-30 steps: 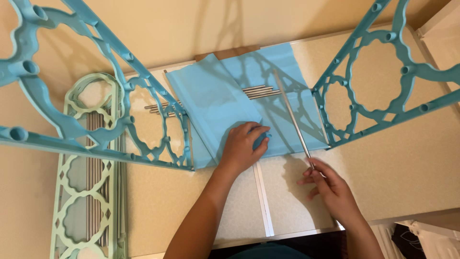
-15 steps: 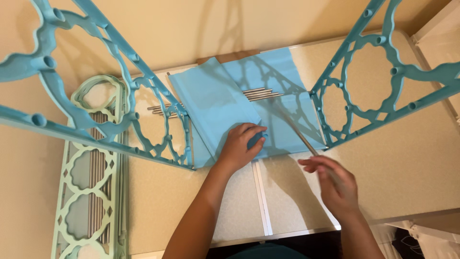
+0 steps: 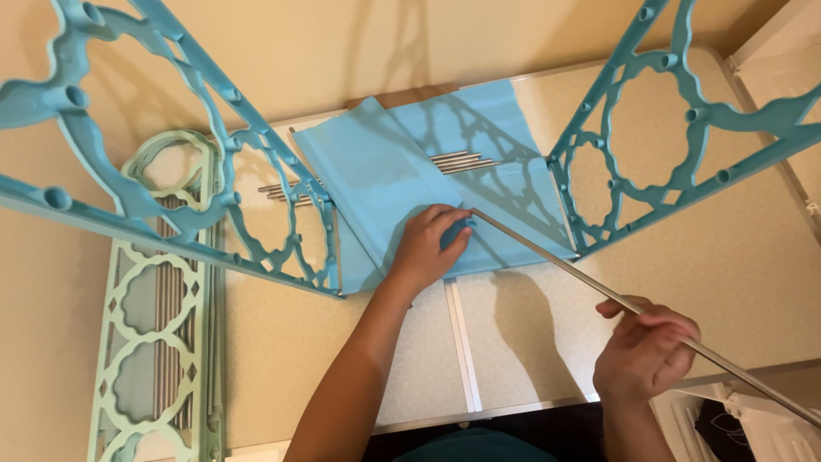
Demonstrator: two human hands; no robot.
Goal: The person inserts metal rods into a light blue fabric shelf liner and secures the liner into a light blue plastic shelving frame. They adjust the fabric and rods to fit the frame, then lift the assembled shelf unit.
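My left hand presses on a light blue fabric sheet, its fingers curled around the sheet's hem. My right hand grips a long silver metal rod. The rod runs diagonally from the lower right up to my left hand's fingertips, where its tip meets the fabric hem. A second blue sheet lies behind the first, with several more silver rods lying on it.
Two ornate blue plastic side frames stand tilted, one at the left and one at the right. A pale green frame with rods under it lies flat at the left. The beige floor has a white joint strip.
My right hand pulled back to the right and down with the rod. The rod swung from steep to a shallow diagonal, and its far tip now sits at my left hand's fingers.
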